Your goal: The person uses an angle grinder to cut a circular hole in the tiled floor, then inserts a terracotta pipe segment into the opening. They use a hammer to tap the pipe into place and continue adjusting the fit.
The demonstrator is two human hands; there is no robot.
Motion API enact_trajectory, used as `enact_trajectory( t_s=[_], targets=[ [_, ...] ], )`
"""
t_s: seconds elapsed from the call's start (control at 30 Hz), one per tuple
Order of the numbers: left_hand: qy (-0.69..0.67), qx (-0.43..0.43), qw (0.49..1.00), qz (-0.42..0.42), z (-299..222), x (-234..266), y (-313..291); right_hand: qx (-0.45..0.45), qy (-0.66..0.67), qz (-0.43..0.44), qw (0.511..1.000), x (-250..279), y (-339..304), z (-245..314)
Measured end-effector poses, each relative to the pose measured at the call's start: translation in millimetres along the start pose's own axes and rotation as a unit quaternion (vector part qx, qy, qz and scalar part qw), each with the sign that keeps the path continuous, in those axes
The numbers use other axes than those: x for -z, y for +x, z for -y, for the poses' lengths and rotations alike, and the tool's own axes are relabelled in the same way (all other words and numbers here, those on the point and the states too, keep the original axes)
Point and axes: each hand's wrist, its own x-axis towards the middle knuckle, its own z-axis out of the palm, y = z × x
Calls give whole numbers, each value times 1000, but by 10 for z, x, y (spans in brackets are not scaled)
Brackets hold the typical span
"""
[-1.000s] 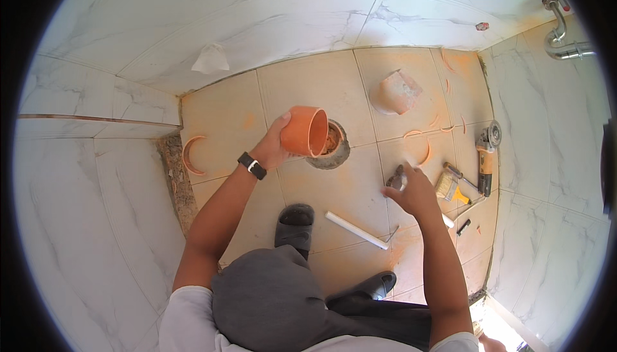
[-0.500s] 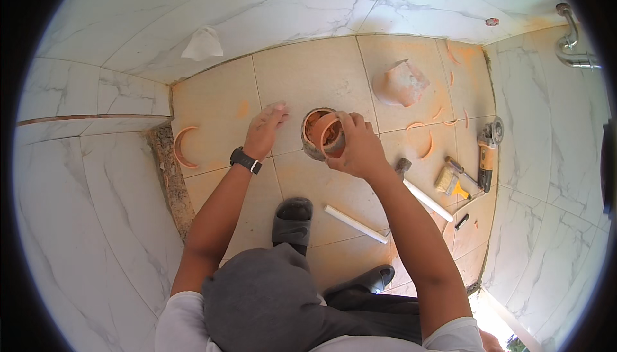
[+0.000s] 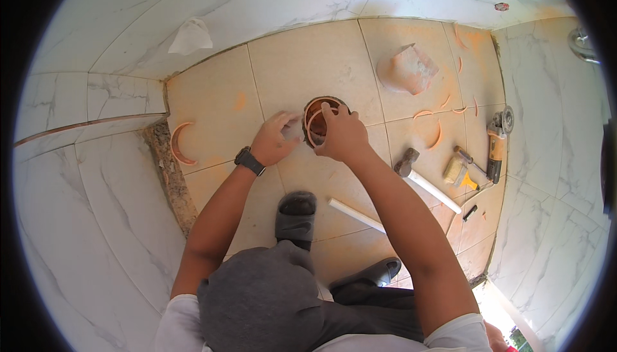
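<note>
A round drain opening (image 3: 324, 99) with a rough dark edge sits in the middle of the tiled floor. In its mouth is a short orange pipe ring (image 3: 312, 125), slightly tilted. My right hand (image 3: 345, 135) grips that ring from its right side, fingers over the rim and thumb toward the near edge. On the opposite side, my left hand (image 3: 276, 138) is beside the opening with fingers apart and curved toward the ring, holding nothing. A dark watch (image 3: 249, 160) is on my left wrist.
A dusty orange pipe fitting (image 3: 408, 70) stands at the back right. Curved orange offcuts (image 3: 438, 135) lie nearby, another (image 3: 177, 145) far left. Rightward are a hammer (image 3: 427, 185), brush (image 3: 457, 173) and angle grinder (image 3: 496, 146). A white tube (image 3: 355, 214) lies near my feet.
My right hand has moved the orange ring slightly left and down into the drain opening. My left hand has come closer to the opening's left edge. The view has shifted a little.
</note>
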Motion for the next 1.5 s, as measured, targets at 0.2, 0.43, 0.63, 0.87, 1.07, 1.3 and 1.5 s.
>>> enact_trajectory(
  t_s=[0.2, 0.43, 0.63, 0.87, 1.07, 1.3, 1.5],
  targets=[
    [115, -79, 986, 87, -98, -63, 214, 45, 30, -61, 997, -95, -100, -108],
    [168, -77, 975, 125, -32, -120, 268, 82, 121, -10, 989, 200, -45, -439],
    [175, -117, 975, 65, -134, -234, 311, -103, 228, -110, 962, 330, -762, -1394],
    [183, -74, 974, 115, -212, -228, 377, -219, -38, -4, 975, -199, -1590, -1862],
    [190, -74, 974, 98, -131, -255, 340, -117, -20, -146, 982, -458, -1653, -1945],
    [181, -74, 975, 105, -41, -291, 316, -83, 275, -121, 950, -249, -1505, -1143],
    [172, -63, 977, 106, -2, -310, 322, -142, 234, -117, 955, -280, -1051, -629]
  ],
)
